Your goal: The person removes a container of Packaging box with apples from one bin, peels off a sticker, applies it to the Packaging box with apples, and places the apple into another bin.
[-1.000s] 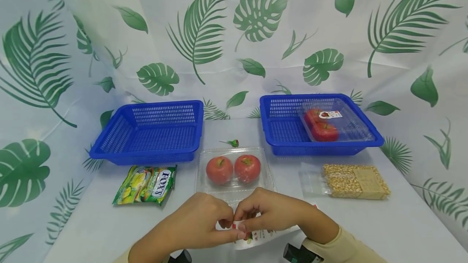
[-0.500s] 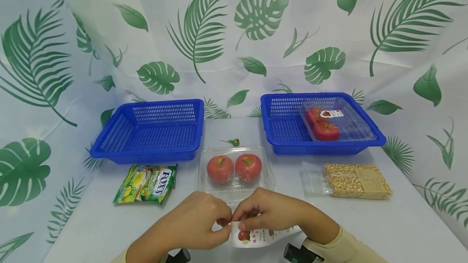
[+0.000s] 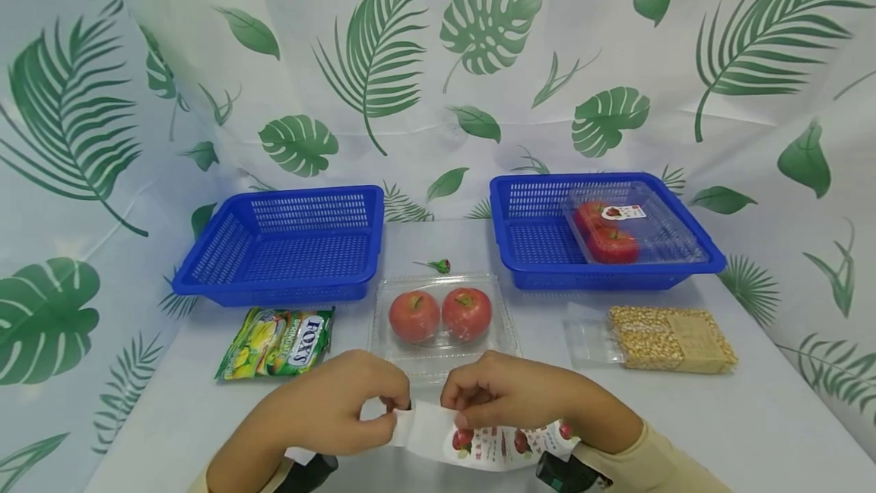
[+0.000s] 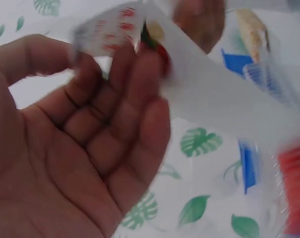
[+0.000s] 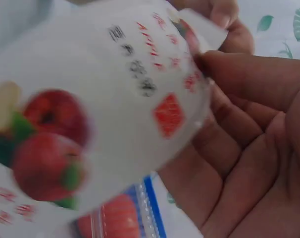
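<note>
Low in the head view, my right hand pinches a white strip of apple stickers between thumb and fingers. My left hand pinches the strip's left end, with bare white backing between the hands. Seen from the left wrist, a sticker with red lettering and an apple picture stands at the left thumb and fingertips. The right wrist view shows printed apples and red and black writing on the strip. Just beyond the hands lies a clear plastic clamshell box with two red apples in it.
A blue basket stands at the back left. The back right basket holds a labelled clear box of apples. A FOX'S candy bag, a bag of corn kernels and a small red flower lie around the clamshell.
My left hand has moved left, away from the right hand, so a stretch of white backing now shows between them. The right hand stays nearly in place, still pinching the strip.
</note>
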### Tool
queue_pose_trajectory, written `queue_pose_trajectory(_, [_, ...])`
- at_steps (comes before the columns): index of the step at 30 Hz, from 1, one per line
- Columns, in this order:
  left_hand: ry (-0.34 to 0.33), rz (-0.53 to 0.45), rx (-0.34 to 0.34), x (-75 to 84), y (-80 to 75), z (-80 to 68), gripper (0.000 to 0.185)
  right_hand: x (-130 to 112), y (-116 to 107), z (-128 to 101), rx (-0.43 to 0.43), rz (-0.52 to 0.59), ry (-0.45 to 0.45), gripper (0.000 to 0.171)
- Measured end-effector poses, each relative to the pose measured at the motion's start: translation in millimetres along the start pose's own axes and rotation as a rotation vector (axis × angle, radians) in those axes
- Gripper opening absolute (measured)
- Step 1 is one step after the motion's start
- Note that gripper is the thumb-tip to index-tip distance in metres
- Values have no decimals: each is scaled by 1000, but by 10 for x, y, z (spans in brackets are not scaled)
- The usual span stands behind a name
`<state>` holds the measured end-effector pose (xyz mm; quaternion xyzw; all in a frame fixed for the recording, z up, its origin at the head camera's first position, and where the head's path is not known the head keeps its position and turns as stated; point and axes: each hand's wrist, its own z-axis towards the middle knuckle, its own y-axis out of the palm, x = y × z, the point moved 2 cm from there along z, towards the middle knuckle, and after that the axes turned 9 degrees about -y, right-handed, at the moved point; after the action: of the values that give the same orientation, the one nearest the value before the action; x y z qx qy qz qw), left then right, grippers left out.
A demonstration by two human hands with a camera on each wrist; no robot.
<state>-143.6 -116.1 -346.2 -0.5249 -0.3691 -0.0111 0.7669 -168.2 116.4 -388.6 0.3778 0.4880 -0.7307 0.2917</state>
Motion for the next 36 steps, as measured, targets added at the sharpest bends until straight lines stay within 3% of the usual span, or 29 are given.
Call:
queue_pose_trajectory(3, [74,-84,-7,5,-95,-52,15,33,2,-2,-23,-119,108,11])
queue_pose_trajectory(7, [96,-160,-6,4,-161,-89,17,97,97,55,-93,-342,278,17])
queue_pose_trajectory(12, [99,-197,49,-25,-185,-69,18,243,258,121,-145,-485,262,14])
queue_pose_trajectory(14, [94,-180,89,-60,-185,-49,18,324,305,128,-143,-497,273,9])
queue_pose_trajectory(17, [35,-164,134,-145,-171,-20,18,423,364,136,-134,-486,316,8])
queue_pose_trajectory(21, [-76,-109,152,-258,-126,19,16,504,423,144,-154,-498,289,22])
queue_pose_trajectory(28, [-169,-19,175,-334,-56,63,11,581,505,173,-149,-585,173,25])
queue_pose_trajectory(32, [-189,75,236,-340,-38,84,12,600,539,187,-142,-684,169,28])
queue_pose_trajectory(36, [-152,264,352,-321,-18,108,9,548,513,180,-129,-735,158,31])
